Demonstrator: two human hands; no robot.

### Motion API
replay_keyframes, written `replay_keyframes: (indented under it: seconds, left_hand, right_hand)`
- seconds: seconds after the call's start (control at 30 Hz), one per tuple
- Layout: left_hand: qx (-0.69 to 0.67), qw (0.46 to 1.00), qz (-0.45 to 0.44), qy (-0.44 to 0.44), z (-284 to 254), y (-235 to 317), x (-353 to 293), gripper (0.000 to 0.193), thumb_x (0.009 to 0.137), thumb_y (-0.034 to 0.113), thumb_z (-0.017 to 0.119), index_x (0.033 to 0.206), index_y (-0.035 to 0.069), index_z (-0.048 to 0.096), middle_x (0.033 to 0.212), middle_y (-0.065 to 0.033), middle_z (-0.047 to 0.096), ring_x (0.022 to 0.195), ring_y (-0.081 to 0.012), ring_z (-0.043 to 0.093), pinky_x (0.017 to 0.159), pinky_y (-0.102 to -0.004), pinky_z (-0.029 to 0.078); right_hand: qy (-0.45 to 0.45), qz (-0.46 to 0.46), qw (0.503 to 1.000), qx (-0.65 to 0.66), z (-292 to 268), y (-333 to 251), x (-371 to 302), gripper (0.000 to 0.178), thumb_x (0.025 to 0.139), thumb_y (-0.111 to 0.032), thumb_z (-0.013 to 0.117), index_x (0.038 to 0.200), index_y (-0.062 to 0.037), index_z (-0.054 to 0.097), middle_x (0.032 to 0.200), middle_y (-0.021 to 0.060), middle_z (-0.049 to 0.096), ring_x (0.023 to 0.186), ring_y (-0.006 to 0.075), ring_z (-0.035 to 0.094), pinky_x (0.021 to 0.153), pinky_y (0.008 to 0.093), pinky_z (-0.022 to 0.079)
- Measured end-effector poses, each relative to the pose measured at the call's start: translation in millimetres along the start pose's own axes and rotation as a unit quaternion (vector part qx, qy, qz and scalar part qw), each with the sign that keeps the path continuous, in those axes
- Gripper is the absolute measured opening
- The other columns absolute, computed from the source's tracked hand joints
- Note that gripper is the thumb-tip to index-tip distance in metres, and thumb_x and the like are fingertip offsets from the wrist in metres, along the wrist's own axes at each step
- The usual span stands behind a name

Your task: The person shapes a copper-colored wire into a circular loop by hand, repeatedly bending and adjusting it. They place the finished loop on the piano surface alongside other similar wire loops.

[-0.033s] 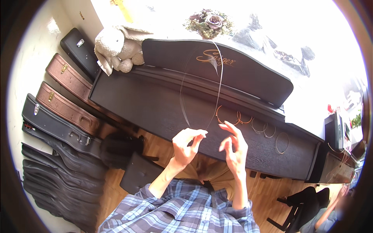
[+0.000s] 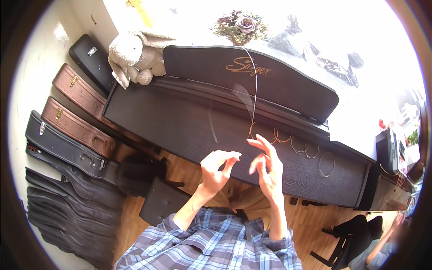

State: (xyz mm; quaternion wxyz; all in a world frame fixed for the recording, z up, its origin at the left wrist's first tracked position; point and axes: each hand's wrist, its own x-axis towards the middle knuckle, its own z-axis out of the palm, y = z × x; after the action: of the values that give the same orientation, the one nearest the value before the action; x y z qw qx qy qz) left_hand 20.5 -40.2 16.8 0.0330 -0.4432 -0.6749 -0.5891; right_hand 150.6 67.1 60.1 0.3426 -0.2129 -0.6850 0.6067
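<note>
A thin pale string, like a guitar string, arcs up in a loop before the dark upright piano. Thumb and fingertips of my left hand are closed in a pinch on its lower end. Just to the right, my right hand is raised with thumb and fingers apart, close to the string; nothing shows in its grip. Parts of the loop are smeared by motion. Beyond my right hand, orange coiled strings lie on the piano lid, then pale coils and a single ring-shaped coil.
A plush rabbit and a flower bunch are behind the piano's top. Instrument cases and black soft bags line the left wall. A black stool stands near my left arm. Another person sits at lower right.
The string's loop has swung and narrowed slightly. My right hand has shifted a little to the left and up. My left hand keeps its pinch, almost in the same place.
</note>
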Motion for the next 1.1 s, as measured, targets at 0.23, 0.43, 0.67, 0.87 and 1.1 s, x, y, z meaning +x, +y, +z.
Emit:
replay_keyframes:
  seconds: [0.23,0.43,0.67,0.87,1.1]
  left_hand:
    - [-0.002,0.998,0.050,-0.026,10.2,1.7,-12.9,0.009,0.087,0.006,0.076,0.096,0.006,0.078,0.081,-0.0045,0.075,0.064,-0.0153,0.064,0.061,-0.0276,0.050]
    - [0.000,0.999,0.005,-0.052,13.6,1.2,-26.9,0.009,0.087,0.006,0.077,0.096,0.007,0.078,0.079,-0.0037,0.074,0.065,-0.0146,0.065,0.060,-0.0276,0.051]
    - [-0.110,0.991,0.007,-0.073,13.4,-1.8,-36.6,0.014,0.092,0.000,0.069,0.106,-0.003,0.070,0.077,-0.0083,0.070,0.060,-0.0124,0.065,0.053,-0.0245,0.050]
    - [-0.369,0.913,-0.150,-0.085,5.0,-3.1,-37.7,0.045,0.107,0.035,0.051,0.124,-0.005,0.060,0.105,-0.0147,0.072,0.062,-0.0103,0.063,0.049,-0.0189,0.042]
    - [-0.172,0.975,-0.139,-0.022,5.4,0.3,-31.9,0.029,0.087,-0.003,0.074,0.112,0.004,0.061,0.085,-0.0001,0.063,0.063,-0.0025,0.055,0.058,-0.0187,0.044]
  right_hand:
    - [0.064,0.003,0.997,-0.051,18.0,-16.3,37.2,0.055,0.092,-0.009,0.073,0.139,-0.0070,0.045,0.111,0.0062,0.067,0.060,0.0025,0.053,0.059,0.0194,0.047]
    - [0.046,0.056,0.995,-0.074,10.1,-11.6,27.5,0.028,0.093,-0.006,0.072,0.118,-0.0039,0.063,0.098,0.0038,0.068,0.066,0.0020,0.055,0.060,0.0176,0.045]
    - [-0.005,-0.062,0.994,-0.092,11.3,-23.1,-0.8,0.014,0.099,-0.009,0.066,0.110,-0.0032,0.072,0.077,0.0047,0.070,0.063,0.0088,0.067,0.058,0.0231,0.052]
    - [0.031,-0.041,0.995,-0.086,-1.6,-16.9,-38.3,0.013,0.101,-0.006,0.061,0.101,0.0010,0.071,0.063,0.0025,0.064,0.049,0.0060,0.057,0.046,0.0215,0.043]
    - [0.047,-0.006,0.994,-0.095,-31.0,0.8,-81.6,0.013,0.101,-0.005,0.061,0.098,0.0005,0.072,0.063,0.0029,0.065,0.048,0.0059,0.056,0.046,0.0204,0.042]
